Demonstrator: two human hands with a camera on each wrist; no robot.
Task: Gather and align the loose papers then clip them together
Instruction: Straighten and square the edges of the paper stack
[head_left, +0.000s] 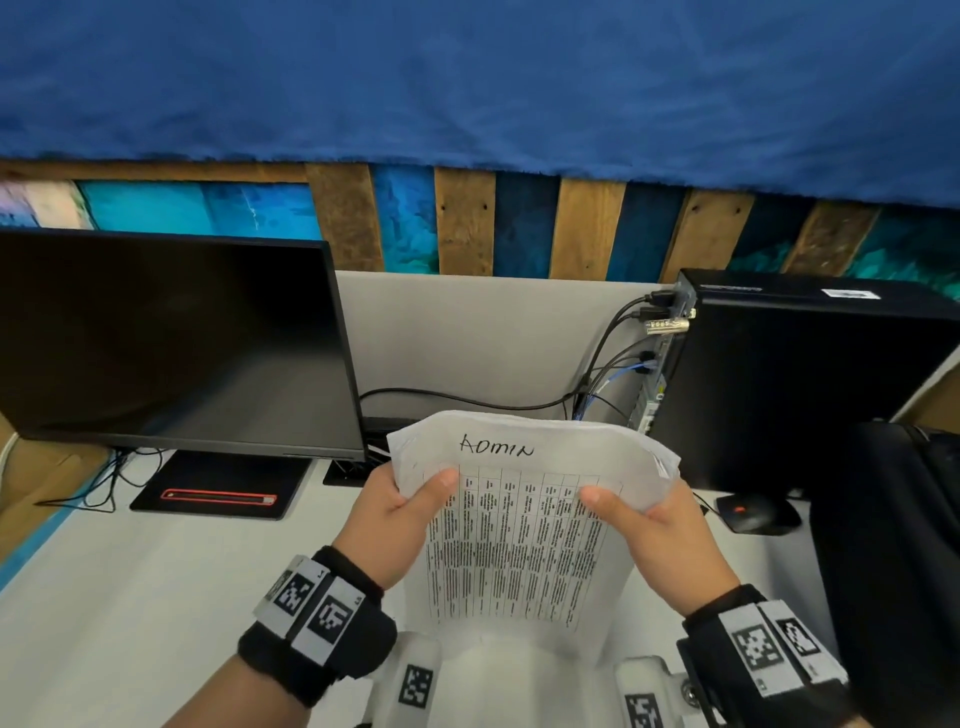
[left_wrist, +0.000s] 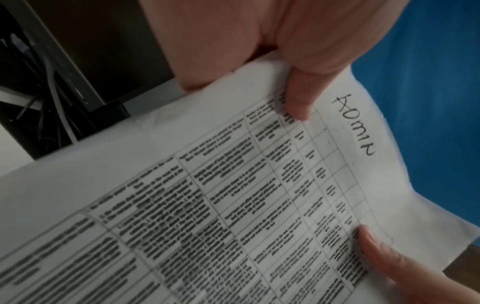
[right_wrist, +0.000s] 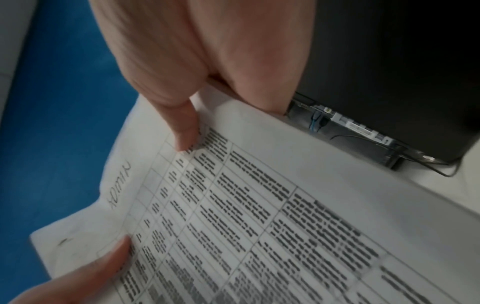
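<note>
Nearest the person, both wrists wear black bands with square coded markers, and white marked blocks sit low between the forearms. The left hand (head_left: 397, 512) and the right hand (head_left: 655, 525) hold the papers (head_left: 519, 530) up off the white table (head_left: 130, 597), one at each side edge of the stack. Each grip is closed on the sheets: the thumbs lie on the printed face and the fingers go behind, out of sight. In the left wrist view the left thumb presses the upper part of the printed grid; the right wrist view shows the same for the right thumb. The top sheet carries a printed grid of text with "ADMIN" handwritten above it; the top edge bows, and at the upper right corner the edges of the sheets behind show, not flush.

Beyond the papers, to the left, a dark monitor (head_left: 171, 338) stands on a flat base with a red stripe. Black cables (head_left: 467, 397) run across the table behind the stack toward the black computer tower (head_left: 805, 384) on the right. A black mouse (head_left: 756, 512) with a red light lies in front of the tower, just past the right hand, and a black bag (head_left: 898, 545) fills the right edge. Farthest off, wooden slats and blue cloth (head_left: 467, 78) close the background.
</note>
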